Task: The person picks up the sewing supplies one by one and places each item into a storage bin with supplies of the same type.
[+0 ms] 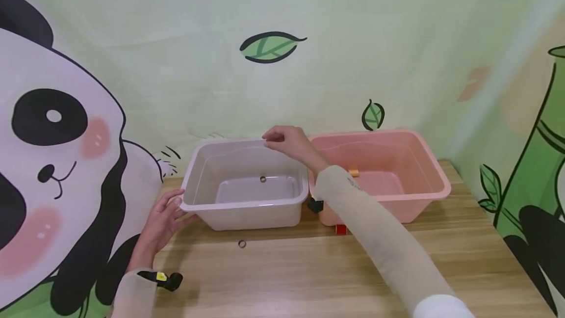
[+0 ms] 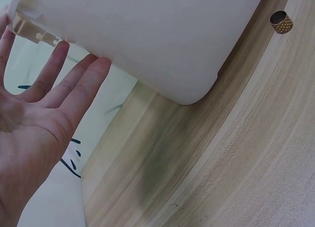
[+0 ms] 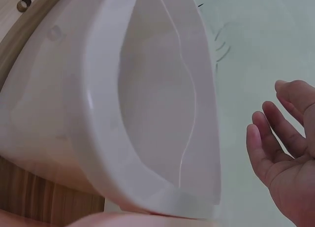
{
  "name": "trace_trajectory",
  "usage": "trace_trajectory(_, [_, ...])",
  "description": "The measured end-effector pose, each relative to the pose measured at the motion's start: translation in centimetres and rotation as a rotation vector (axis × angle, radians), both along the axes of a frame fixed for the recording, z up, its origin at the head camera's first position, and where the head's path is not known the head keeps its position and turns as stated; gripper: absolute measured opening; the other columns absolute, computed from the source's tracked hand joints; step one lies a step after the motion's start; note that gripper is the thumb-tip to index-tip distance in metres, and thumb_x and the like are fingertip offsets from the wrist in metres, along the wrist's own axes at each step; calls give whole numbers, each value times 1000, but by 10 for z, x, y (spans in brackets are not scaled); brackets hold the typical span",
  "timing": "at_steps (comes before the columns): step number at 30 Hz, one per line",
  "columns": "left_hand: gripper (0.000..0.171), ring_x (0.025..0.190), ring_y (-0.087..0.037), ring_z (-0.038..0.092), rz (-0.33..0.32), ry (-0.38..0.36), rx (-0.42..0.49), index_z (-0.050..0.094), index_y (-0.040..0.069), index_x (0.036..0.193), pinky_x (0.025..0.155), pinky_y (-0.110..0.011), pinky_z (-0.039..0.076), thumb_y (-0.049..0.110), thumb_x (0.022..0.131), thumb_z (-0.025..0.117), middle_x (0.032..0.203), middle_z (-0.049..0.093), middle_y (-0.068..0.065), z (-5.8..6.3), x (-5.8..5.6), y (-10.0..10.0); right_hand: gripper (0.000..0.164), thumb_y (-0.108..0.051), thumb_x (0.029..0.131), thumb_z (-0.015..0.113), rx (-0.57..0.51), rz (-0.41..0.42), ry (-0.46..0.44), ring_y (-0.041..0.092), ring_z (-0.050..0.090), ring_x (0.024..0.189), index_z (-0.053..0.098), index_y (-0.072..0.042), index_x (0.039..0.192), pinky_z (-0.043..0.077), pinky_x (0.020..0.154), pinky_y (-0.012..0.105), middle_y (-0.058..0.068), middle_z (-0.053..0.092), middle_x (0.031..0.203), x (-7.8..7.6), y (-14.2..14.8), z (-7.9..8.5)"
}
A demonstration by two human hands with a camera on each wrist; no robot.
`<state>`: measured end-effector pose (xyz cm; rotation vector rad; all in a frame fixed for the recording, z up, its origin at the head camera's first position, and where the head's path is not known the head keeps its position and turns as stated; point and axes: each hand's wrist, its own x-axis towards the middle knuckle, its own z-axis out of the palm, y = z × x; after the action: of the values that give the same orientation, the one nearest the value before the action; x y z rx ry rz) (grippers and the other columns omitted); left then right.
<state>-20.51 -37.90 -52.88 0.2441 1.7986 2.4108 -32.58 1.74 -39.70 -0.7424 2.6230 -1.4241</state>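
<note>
My left hand (image 1: 161, 225) is at the left end of a white plastic basin (image 1: 256, 217). Its fairly straight fingers touch the basin's rim and outer wall, as the left wrist view shows. My right hand (image 1: 293, 144) hovers near the basin's back right rim, fingers loosely bent, with nothing seen in its grasp; in the right wrist view it is apart from the basin. One small ring (image 1: 263, 179) lies inside the basin. On the table before it sits a bronze sleeve bushing (image 2: 281, 23) with a dotted outer surface.
A pink basin (image 1: 415, 205) stands right beside the white one, partly behind my right sleeve. An orange piece (image 1: 353, 172) shows by that sleeve, and a red piece (image 1: 341, 229) below the pink basin. Behind the wooden table (image 1: 273, 278) hangs a printed backdrop (image 1: 176, 63).
</note>
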Motion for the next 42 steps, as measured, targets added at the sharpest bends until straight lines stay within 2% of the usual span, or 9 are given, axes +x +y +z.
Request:
trace_trajectory(13, [28,115,-20,68,11,7,-5,58,23,131,89,-46,59,14,110,42,140,52,2,-3,1,1,23,-23,98,70,-20,61,39,15,67,105,72,-14,119,57,89,27,0,73,113,22,-6,6])
trace_trajectory(21, [27,113,-19,69,25,-7,-10,58,23,130,89,-47,58,14,110,42,139,53,2,-2,2,1,21,-22,97,71,-45,65,32,15,68,101,73,-15,117,58,86,26,-1,73,108,42,-8,13])
trace_trajectory(27, [28,114,-21,69,15,0,-12,58,23,131,90,-49,57,14,111,41,139,52,2,-4,1,1,20,-19,97,72,-60,85,58,13,69,97,73,-13,116,58,84,23,0,74,106,53,-9,11])
trace_trajectory(33, [28,113,-20,69,15,-7,-14,57,24,132,90,-47,58,15,111,41,139,53,3,-5,1,1,21,-12,96,72,-102,133,81,13,70,96,73,-8,116,58,86,23,5,74,112,60,-8,8])
trace_trajectory(42, [29,113,-19,69,17,-16,-22,56,23,133,91,-47,58,15,111,41,139,54,3,-3,2,1,22,-10,96,71,-116,158,70,11,68,101,72,-8,118,56,89,22,2,72,114,71,-8,4])
